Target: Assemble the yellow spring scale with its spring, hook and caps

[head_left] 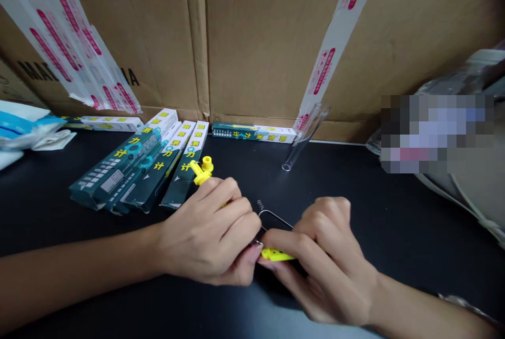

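My right hand [327, 260] pinches a flat yellow plastic piece [278, 255] between thumb and forefinger. Close against it, my left hand [221, 234] has its fingers curled, with the thumb tip near the end of the yellow piece; what it grips is mostly hidden. Beyond my left hand's knuckles stick out yellow parts with a round cap [202, 171]. Between the hands shows a bent metal wire [278, 216], with a small spring [260, 205] by its left end. A clear tube [302, 142] stands tilted behind the hands.
Several dark green and white boxes [145, 171] lie at the left on the black table [379, 202]. Another slim box [252, 133] lies along the big cardboard carton [256, 39] at the back. Plastic packaging [27, 126] is at the far left; a blurred bag [437, 134] is at the right.
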Motion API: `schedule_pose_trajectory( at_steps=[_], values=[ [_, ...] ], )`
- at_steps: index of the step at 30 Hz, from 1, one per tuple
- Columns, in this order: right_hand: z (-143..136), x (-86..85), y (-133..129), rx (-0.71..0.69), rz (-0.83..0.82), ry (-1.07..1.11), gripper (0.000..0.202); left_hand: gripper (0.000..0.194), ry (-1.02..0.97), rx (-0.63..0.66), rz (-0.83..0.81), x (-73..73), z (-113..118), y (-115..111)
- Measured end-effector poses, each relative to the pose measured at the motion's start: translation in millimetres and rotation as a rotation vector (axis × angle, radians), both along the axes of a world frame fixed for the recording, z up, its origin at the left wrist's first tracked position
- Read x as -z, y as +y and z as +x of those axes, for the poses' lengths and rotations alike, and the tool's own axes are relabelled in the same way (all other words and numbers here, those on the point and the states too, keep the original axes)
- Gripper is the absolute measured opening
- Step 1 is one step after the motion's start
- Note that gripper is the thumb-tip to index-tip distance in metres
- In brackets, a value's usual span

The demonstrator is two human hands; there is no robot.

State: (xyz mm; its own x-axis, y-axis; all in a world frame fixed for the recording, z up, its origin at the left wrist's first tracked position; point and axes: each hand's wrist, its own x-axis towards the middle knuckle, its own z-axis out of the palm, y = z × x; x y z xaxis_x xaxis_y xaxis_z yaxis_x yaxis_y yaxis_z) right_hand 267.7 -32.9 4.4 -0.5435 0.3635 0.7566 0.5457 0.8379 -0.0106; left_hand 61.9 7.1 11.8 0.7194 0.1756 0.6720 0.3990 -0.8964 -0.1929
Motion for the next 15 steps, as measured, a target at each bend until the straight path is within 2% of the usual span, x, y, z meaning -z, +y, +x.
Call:
schedule_pose_trajectory(
  at_steps=[7,15],
  values=[
    [0.4,2.6,-0.7,-0.004,-0.019,0.056,0.011,0.016,-0.062,-0.014,0.113,-0.7,0.5,-0.6],
    [0.3,9.9,0.6,-0.037,-0.055,0.073,0.026,0.014,-0.112,0.045,0.15,1.7,0.9,-1.4]
  ],
)
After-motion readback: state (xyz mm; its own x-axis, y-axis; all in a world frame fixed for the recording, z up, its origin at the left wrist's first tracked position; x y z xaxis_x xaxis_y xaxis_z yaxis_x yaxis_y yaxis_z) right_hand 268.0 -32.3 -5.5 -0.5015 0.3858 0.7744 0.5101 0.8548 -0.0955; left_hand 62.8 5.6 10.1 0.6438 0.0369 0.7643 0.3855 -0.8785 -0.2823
